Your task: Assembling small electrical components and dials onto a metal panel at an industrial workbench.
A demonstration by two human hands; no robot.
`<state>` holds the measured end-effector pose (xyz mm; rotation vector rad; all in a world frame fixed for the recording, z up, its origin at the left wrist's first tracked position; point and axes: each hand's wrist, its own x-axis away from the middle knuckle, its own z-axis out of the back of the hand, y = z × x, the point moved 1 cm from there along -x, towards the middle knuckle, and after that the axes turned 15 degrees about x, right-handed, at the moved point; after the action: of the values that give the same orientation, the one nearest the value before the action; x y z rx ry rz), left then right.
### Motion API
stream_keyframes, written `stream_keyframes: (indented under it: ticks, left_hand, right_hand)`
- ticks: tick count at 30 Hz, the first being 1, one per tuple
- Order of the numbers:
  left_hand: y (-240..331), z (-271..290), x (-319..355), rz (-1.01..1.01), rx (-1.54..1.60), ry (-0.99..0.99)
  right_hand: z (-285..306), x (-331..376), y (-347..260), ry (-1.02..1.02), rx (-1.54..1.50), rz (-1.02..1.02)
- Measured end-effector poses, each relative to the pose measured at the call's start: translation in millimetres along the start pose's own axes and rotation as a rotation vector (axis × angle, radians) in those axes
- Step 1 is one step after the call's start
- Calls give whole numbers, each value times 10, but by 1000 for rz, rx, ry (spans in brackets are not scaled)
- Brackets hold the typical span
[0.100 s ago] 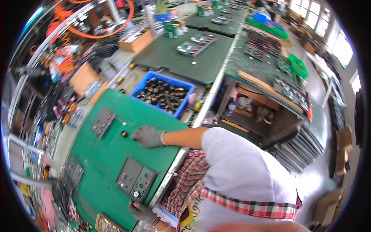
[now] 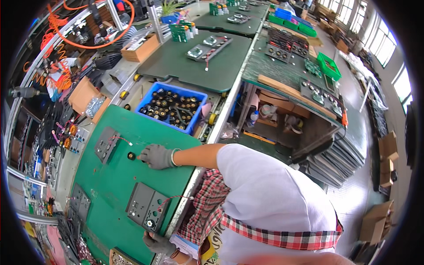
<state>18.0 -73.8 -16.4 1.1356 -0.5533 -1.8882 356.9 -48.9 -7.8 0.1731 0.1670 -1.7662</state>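
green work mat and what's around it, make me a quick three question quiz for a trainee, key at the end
1. Multiple choice: what colour is the bin that holds many small black parts?
a) yellow
b) blue
c) white

2. Fill in: a ____ wire trails from the grey panel beside the left hand.

3. True or false: the right hand is gripping that panel.

Key:
1. b
2. red
3. False; it is beside a round black part on the green mat.

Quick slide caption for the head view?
Gray-gloved right hand beside a small round black part on a green worktop; gray-gloved left hand at the edge of a gray, hole-cut faceplate.
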Motion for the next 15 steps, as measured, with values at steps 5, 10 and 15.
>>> stream_keyframes:
  ticks: [5, 10, 15]
  left_hand:
    - [-206, 119, -539, -52, 35, -17]
    - [-216, 201, -449, -16, -49, 36]
    - [-191, 35, -503, -55, 93, -38]
  right_hand:
    - [88, -311, -155, 50, -4, -89]
    - [112, -384, -266, 66, -15, -2]
    - [497, -89, -11, 15, -44, -31]
